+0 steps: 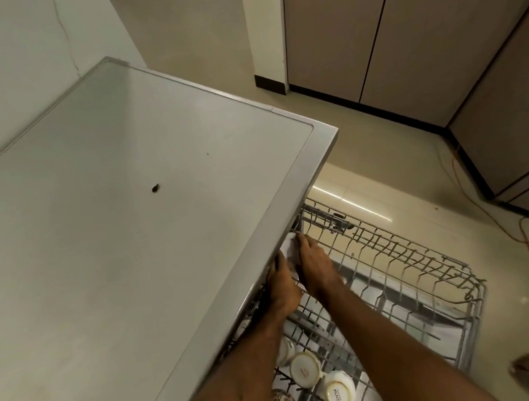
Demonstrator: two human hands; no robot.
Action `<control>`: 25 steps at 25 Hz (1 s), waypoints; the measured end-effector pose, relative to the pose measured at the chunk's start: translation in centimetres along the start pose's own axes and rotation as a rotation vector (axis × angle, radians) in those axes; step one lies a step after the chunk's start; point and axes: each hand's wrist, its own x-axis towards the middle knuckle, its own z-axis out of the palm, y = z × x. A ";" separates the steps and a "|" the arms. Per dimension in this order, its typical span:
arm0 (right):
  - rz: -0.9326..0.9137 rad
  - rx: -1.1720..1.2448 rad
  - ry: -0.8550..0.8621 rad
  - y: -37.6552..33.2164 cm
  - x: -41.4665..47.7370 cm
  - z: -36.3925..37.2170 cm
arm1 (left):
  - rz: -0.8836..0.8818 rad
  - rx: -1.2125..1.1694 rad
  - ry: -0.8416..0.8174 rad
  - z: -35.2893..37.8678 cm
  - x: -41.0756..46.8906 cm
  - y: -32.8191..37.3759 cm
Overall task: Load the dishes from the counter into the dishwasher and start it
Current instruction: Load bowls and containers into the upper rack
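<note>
Rack (405,268) lay at 4 o'clock of dishwasher top (121,223) | cups (305,369) sat in rack's 6 o'clock end | dish (289,248) lay at its 11 o'clock corner.

Home kitchen — dishwasher rack (385,250), cabinets (383,18).

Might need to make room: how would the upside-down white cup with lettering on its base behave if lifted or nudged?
The white cup looks glazed ceramic, so probably rigid, breakable and somewhat slick. It sits mouth-down among the rack wires, so a nudge would likely knock it against the neighbouring cup rather than roll it.
</note>
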 end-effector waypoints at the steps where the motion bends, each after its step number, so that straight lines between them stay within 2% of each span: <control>1: -0.007 -0.006 -0.012 0.1 0.0 0.1 | 0.025 -0.005 -0.014 -0.1 0.1 0.2; 2: -0.016 -0.014 -0.024 0.2 0.0 0.3 | 0.024 -0.018 -0.066 -0.7 -0.7 1.0; 5: -0.038 -0.065 -0.054 0.7 -0.6 0.5 | 0.104 0.099 -0.044 0.1 -0.3 0.7; 6: -0.046 -0.087 -0.056 0.9 -0.9 0.4 | 0.107 0.194 -0.040 0.6 0.0 -0.2; 8: -0.076 -0.135 -0.032 1.0 -1.7 -0.1 | 0.231 0.354 -0.079 0.4 0.0 -0.5; 10: -0.124 -0.189 0.000 0.6 -2.7 -0.9 | 0.224 0.228 0.024 1.0 1.2 -1.7; 12: -0.160 -0.257 0.017 -0.2 -4.1 -2.1 | 0.205 0.129 0.037 1.1 1.4 -1.9; 16: -0.159 -0.266 0.080 -1.5 -7.4 -4.3 | 0.318 0.437 -0.104 -3.8 -5.5 3.7; 18: -0.138 -0.240 0.121 -2.0 -9.2 -5.6 | 0.268 0.467 -0.123 -5.7 -9.1 5.8; 21: -0.113 -0.209 0.190 -2.9 -11.9 -8.0 | 0.324 0.482 -0.095 -7.6 -12.4 7.2; 25: -0.076 -0.143 0.288 -4.6 -16.5 -10.6 | 0.505 0.640 0.030 -10.3 -16.6 8.1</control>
